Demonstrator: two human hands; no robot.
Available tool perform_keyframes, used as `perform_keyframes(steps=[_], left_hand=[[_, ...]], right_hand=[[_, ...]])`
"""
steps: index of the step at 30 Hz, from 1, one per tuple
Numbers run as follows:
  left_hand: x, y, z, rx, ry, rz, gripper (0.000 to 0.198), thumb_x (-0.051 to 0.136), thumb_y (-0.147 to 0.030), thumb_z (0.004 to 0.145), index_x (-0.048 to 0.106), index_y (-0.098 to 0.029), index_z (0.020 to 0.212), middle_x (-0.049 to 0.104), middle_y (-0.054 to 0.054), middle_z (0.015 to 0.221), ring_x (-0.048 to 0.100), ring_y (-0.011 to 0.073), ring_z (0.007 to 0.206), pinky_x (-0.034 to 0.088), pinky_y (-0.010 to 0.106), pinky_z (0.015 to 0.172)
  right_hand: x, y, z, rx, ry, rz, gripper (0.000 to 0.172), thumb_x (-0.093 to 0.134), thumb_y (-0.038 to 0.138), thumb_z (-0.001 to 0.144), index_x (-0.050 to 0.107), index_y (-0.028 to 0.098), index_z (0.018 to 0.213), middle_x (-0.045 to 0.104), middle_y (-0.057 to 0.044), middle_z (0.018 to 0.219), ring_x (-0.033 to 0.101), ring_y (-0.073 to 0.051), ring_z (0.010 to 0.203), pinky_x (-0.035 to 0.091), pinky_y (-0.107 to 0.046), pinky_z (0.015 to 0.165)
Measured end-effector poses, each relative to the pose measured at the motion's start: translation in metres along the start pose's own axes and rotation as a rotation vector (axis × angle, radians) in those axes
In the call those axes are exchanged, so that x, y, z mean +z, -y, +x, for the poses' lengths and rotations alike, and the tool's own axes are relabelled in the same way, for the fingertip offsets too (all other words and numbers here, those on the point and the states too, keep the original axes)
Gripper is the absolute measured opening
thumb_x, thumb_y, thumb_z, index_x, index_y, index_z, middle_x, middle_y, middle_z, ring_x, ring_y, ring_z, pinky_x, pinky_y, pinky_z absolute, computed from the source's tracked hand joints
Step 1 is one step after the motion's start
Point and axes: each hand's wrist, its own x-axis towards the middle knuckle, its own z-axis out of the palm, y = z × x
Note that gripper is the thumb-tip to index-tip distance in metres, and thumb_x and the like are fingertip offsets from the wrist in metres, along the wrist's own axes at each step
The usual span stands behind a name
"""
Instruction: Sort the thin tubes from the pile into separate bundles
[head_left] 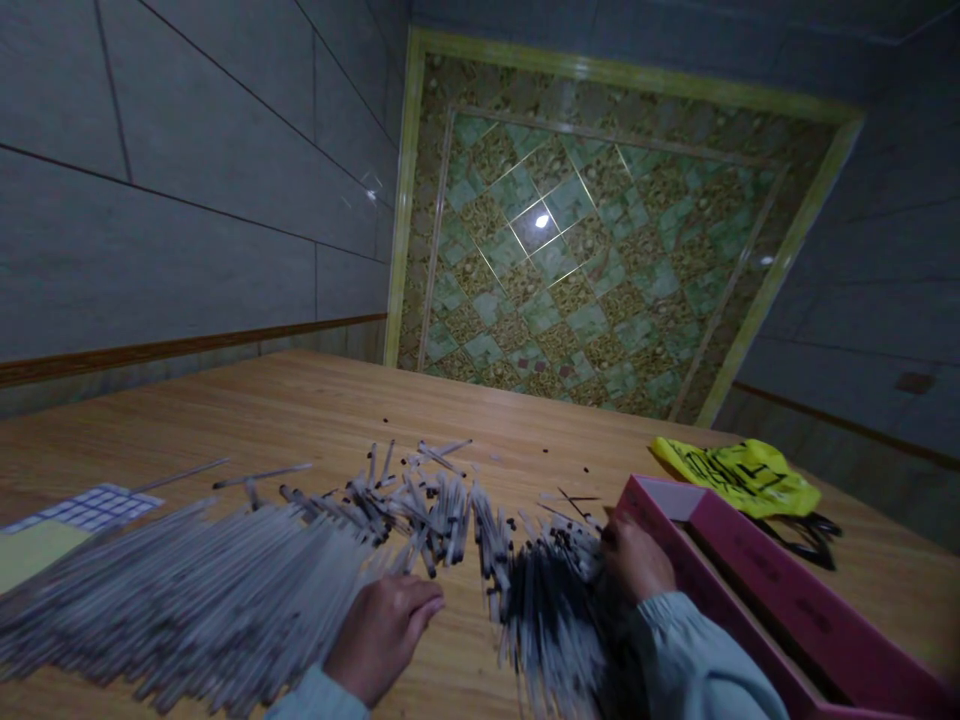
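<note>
My left hand is at the right edge of a wide heap of thin translucent tubes, which look like pen refills. Its fingers are curled and pressed together with the thumb; whatever they may hold does not show. My right hand is between a second, darker bundle of tubes and a long pink box. The fingers of that hand are bent together at the bundle's far end, partly hidden and slightly blurred. Between the hands lies a looser scatter of short dark-tipped tubes.
The wooden table meets a tiled wall on the left. A yellow plastic bag with black lettering lies beyond the box, with a black strap-like item beside it. A checked paper and a pale yellow sheet are far left.
</note>
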Motion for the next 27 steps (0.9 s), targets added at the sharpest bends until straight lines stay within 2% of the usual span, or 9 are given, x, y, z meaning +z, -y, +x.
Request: perform_keyframes(steps=[3,6,8,11,15,17,19,22,27], left_hand=[[0.000,-0.001,0.000,-0.006,0.002,-0.004,0.026,0.045,-0.023,0.085,0.069,-0.024,0.076,0.070,0.003,0.073,0.063,0.0172,0.072,0.041,0.024,0.065],[0.003,0.001,-0.002,-0.009,-0.048,-0.092,0.024,0.048,-0.024,0.082,0.071,-0.025,0.075,0.070,0.003,0.070,0.063,0.0171,0.070,0.041,0.024,0.064],[0.005,0.002,-0.002,-0.027,-0.092,-0.167,0.021,0.051,-0.026,0.080,0.072,-0.026,0.075,0.070,0.004,0.070,0.063,0.0176,0.070,0.042,0.024,0.065],[-0.005,-0.004,0.006,-0.107,-0.202,-0.289,0.017,0.056,-0.029,0.076,0.073,-0.026,0.070,0.071,0.004,0.067,0.063,0.0189,0.067,0.043,0.025,0.063],[-0.047,-0.048,0.036,-0.286,-0.439,-0.605,0.017,0.063,-0.036,0.070,0.072,-0.021,0.070,0.065,0.003,0.054,0.058,0.0175,0.053,0.042,0.026,0.055],[-0.067,-0.079,0.049,-0.326,-0.522,-0.958,0.024,0.063,-0.040,0.070,0.069,-0.017,0.076,0.060,0.000,0.053,0.051,0.0128,0.048,0.039,0.023,0.048],[-0.070,-0.102,0.054,-0.309,-0.629,-1.374,0.026,0.061,-0.043,0.072,0.064,-0.018,0.077,0.052,-0.005,0.053,0.045,0.0087,0.046,0.037,0.020,0.046],[-0.037,-0.104,0.041,-0.364,-0.788,-1.572,0.026,0.059,-0.043,0.075,0.059,-0.017,0.074,0.041,-0.008,0.047,0.036,0.0056,0.043,0.032,0.016,0.044],[0.045,-0.046,0.017,-0.716,-0.820,-1.446,0.038,0.065,-0.052,0.065,0.058,-0.015,0.067,0.036,-0.009,0.041,0.031,0.0049,0.039,0.024,0.016,0.038]], right_hand=[[-0.004,0.011,-0.007,-0.038,-0.030,-0.032,0.019,0.049,0.016,0.076,0.068,0.017,0.079,0.066,-0.014,0.090,0.060,-0.027,0.089,0.037,-0.030,0.064],[-0.004,0.046,-0.034,-0.140,-0.072,-0.002,0.019,0.048,0.019,0.079,0.067,0.020,0.084,0.066,-0.009,0.090,0.058,-0.024,0.092,0.037,-0.028,0.070],[0.002,0.078,-0.061,-0.303,-0.021,0.155,0.017,0.048,0.021,0.079,0.065,0.020,0.077,0.066,-0.006,0.084,0.060,-0.019,0.080,0.036,-0.025,0.065],[0.019,0.122,-0.097,-0.403,0.100,0.293,0.013,0.052,0.024,0.077,0.064,0.023,0.076,0.066,-0.003,0.078,0.062,-0.018,0.072,0.035,-0.024,0.059],[0.033,0.153,-0.102,-0.371,0.109,0.298,0.014,0.050,0.021,0.076,0.064,0.019,0.073,0.067,-0.008,0.076,0.063,-0.021,0.071,0.033,-0.027,0.056],[0.034,0.159,-0.089,-0.351,0.085,0.327,0.013,0.051,0.019,0.074,0.063,0.018,0.075,0.067,-0.009,0.075,0.062,-0.022,0.072,0.034,-0.028,0.057],[0.034,0.163,-0.074,-0.337,0.045,0.395,0.014,0.051,0.017,0.073,0.063,0.018,0.080,0.067,-0.009,0.077,0.061,-0.022,0.074,0.035,-0.027,0.060],[0.037,0.169,-0.057,-0.328,-0.037,0.505,0.024,0.049,0.010,0.070,0.063,0.018,0.088,0.065,-0.009,0.086,0.059,-0.020,0.076,0.038,-0.027,0.063],[0.049,0.180,-0.041,-0.453,-0.080,0.646,0.029,0.051,0.003,0.063,0.070,0.022,0.076,0.064,-0.008,0.093,0.052,-0.023,0.093,0.037,-0.029,0.076]])
